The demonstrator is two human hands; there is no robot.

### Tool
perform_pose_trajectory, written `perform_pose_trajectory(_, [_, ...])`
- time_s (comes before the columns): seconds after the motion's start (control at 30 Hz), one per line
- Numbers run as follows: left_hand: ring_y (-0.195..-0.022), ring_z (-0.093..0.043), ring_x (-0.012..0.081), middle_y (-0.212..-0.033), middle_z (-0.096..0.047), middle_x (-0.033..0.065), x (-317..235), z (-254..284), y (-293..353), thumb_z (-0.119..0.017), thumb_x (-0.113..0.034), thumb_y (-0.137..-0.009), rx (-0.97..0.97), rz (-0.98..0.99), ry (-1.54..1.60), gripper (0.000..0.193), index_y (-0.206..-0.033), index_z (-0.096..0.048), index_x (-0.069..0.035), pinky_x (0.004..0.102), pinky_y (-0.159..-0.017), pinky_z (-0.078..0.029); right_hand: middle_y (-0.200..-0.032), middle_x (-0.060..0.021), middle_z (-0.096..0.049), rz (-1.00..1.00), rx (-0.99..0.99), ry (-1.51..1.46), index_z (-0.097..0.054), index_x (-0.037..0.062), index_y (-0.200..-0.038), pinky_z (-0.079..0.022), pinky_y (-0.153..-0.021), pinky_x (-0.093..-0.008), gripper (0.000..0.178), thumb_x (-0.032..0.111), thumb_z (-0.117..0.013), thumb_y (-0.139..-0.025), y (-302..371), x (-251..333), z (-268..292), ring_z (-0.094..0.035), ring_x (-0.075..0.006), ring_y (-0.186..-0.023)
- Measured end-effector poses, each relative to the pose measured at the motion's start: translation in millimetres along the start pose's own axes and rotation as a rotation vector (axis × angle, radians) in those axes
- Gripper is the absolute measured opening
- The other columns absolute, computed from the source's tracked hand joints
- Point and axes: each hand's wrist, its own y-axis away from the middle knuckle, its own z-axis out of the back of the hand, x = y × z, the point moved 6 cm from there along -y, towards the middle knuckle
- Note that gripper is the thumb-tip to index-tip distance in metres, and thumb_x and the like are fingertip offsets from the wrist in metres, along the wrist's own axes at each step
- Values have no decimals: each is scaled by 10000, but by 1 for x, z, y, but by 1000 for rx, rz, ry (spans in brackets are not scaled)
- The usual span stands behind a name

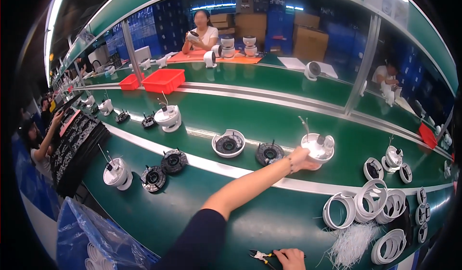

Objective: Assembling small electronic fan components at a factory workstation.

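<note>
My left arm, in a dark sleeve, stretches across the green bench. At its end my left hand [302,160] is closed on the side of a white round housing [321,152] with wires and a dark cylinder standing up inside. Just left of that hand lies a black round ribbed part [270,153]. At the bottom edge my right hand [290,259] has its fingers curled over the handles of a pair of side cutters [262,256]. Part of that hand is cut off by the frame.
White rings [339,212] are stacked at right beside a heap of thin white strips [353,243]. More white housings [117,173] and black round parts [154,178] stand at left. A red bin [163,80] sits farther back. Co-workers [201,36] work beyond the line.
</note>
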Motion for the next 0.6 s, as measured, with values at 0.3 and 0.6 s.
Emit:
perform_pose_trajectory(0.3, [-830,-585,351,-850,-598,190,-67,17,-2,-532,-258,-761,-436,-484,-1612,302,-874,-561,20,401,-708,-481,-1265,-144,-367,-25,-353,223,-455,74,-1175,-182,-979,-558,662,360,-688,-625,-3,-26,36,-303,-366,-1178])
perform_pose_trajectory(0.6, [-945,-538,345,-931,-572,190,-60,95,18,-602,-97,-648,-380,-330,-1898,392,-1009,-478,-13,413,-825,-435,-801,-68,-579,-250,-452,571,-568,41,-770,-65,-984,-622,184,133,-644,-629,-23,-101,82,-414,-345,-1080])
